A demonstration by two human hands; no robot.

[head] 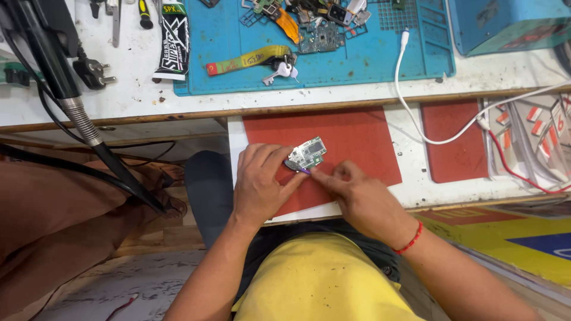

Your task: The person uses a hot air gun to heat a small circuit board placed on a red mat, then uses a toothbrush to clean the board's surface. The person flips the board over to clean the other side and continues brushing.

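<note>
Green, and studded with small metal shields, a phone circuit board [308,153] lies on a red mat [351,139] and is worked by both hands. Left hand [262,184]: fingers curled loosely over the board's near-left edge, thumb and forefinger closed toward its lower corner, where a small dark part with a purple tip [295,167] sits. Whether the left fingers pinch that part or merely steady it cannot be told; the view is too small there. Right hand [357,193]: mostly closed, forefinger extended and pointing left, its tip just beside the purple tip and the board's lower edge. A red thread bracelet [409,241] circles the right wrist.

The board sits between the two hands' fingertips, slightly beyond them, tilted on the mat. The mat rests on a white pull-out shelf [399,189] over the person's lap; a second red mat [455,139] lies to the right. A white cable [410,107] runs across the shelf from the bench above. On that bench a blue work mat [357,65] carries a yellow-green lanyard with keys [256,59], another circuit board [321,37] and loose parts. A black adhesive tube [174,41] lies to its left, and a black gooseneck arm [71,101] crosses the left side.
</note>
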